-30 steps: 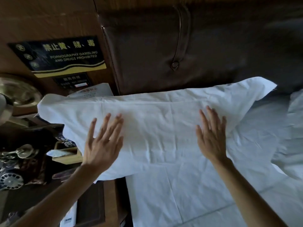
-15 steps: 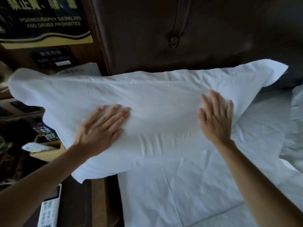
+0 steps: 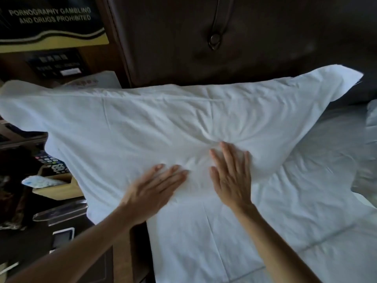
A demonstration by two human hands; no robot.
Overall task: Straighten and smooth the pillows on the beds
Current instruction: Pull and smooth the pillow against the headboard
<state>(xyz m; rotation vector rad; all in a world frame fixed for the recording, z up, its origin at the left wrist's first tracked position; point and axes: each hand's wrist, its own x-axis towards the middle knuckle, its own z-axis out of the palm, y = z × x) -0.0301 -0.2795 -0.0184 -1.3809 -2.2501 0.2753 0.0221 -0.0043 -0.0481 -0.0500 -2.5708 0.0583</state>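
Note:
A white pillow (image 3: 142, 123) lies across the head of the bed against the dark padded headboard (image 3: 244, 37). Its left end hangs past the bed's edge over the nightstand. My left hand (image 3: 155, 186) lies flat on the pillow's near edge, fingers spread and pointing right. My right hand (image 3: 230, 176) presses flat beside it, fingers pointing up, and wrinkles fan out from its fingertips. Neither hand holds anything. The white bed sheet (image 3: 275, 221) lies creased below the pillow.
To the left stands a dark nightstand (image 3: 30, 242) with a wooden tissue box (image 3: 55, 184), a remote control (image 3: 53, 162) and a clear holder (image 3: 61, 211). A warning sign (image 3: 51, 23) hangs on the wooden wall. More rumpled white bedding (image 3: 369, 123) lies at the right edge.
Both hands have slid toward each other along the pillow's near part, the left moving right and the right moving left. The fabric has bunched into wrinkles between them.

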